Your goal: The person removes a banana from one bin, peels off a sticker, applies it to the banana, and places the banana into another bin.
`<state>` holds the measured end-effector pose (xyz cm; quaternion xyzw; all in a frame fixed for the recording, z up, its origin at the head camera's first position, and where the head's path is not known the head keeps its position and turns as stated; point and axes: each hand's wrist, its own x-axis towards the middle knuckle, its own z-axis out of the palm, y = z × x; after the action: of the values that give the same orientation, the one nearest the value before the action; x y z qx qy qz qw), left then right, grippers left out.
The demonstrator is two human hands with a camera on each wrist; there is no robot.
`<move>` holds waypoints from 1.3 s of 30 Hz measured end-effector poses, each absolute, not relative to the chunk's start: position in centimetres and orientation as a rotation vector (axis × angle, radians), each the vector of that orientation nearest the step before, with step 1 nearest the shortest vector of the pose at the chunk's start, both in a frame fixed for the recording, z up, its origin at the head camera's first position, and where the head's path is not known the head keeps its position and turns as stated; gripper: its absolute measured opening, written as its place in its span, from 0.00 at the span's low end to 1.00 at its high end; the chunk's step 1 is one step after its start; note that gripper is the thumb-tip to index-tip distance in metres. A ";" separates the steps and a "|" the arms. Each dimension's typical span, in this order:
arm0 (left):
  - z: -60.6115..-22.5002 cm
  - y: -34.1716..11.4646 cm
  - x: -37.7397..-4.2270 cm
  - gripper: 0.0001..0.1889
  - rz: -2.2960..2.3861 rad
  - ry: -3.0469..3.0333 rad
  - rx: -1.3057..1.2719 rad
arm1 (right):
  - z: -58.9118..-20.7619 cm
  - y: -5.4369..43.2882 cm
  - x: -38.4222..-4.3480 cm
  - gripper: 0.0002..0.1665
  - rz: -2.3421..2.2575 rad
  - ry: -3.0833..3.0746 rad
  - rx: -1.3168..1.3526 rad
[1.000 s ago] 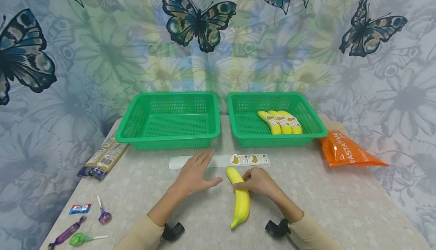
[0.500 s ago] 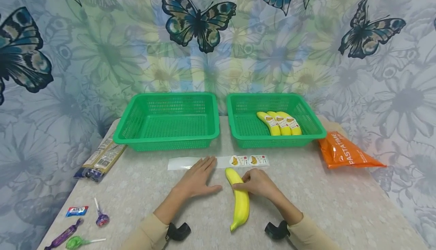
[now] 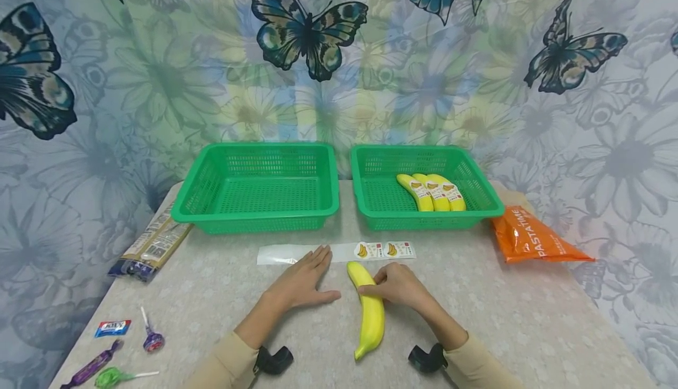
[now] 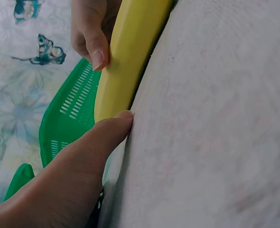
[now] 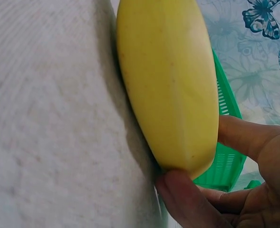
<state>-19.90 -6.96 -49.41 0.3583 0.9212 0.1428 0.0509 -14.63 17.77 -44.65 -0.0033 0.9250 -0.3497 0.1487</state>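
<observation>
A yellow banana [image 3: 372, 315] lies lengthwise on the table in front of the person. My right hand [image 3: 399, 284] grips its upper half from the right, thumb across the top; in the right wrist view the fingers wrap the banana [image 5: 170, 85] at both sides. My left hand [image 3: 302, 283] rests flat with straight fingers, fingertips over a white backing strip [image 3: 344, 252]. Two banana stickers [image 3: 368, 250] sit at the strip's right end, just beyond the banana's tip. In the left wrist view, the left thumb [image 4: 116, 124] overlaps the banana's end.
Behind stand two green baskets: the left basket [image 3: 254, 221] and the right basket [image 3: 424, 219], which holds three stickered bananas [image 3: 434, 195]. An orange pasta bag [image 3: 532, 239] lies at right, a gold packet [image 3: 150, 245] at left. Sweets and lollipops [image 3: 153, 341] lie at the front left.
My left hand has come down from above the strip to lie flat on it. My right hand keeps its grip on the banana, which has stayed in place. The view has shifted slightly.
</observation>
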 end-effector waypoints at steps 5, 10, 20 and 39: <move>-49.1 -7.0 -20.0 0.51 0.439 2.802 1.070 | -44.5 17.7 -14.8 0.21 -1.009 2.650 -0.020; -49.2 -7.0 -20.2 0.51 0.419 2.809 1.038 | -44.4 17.6 -15.0 0.20 -1.018 2.637 -0.026; -49.6 -6.9 -20.3 0.52 0.421 2.833 1.037 | -44.0 18.1 -15.6 0.24 -1.041 2.670 0.023; -49.5 -7.1 -19.8 0.51 0.421 2.813 1.091 | -45.2 17.3 -21.9 0.20 -0.644 2.993 -0.408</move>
<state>-19.83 -7.07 -49.50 0.3578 0.9223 0.1381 0.0476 -21.86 17.29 -45.15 -0.1320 0.9687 -0.2086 0.0265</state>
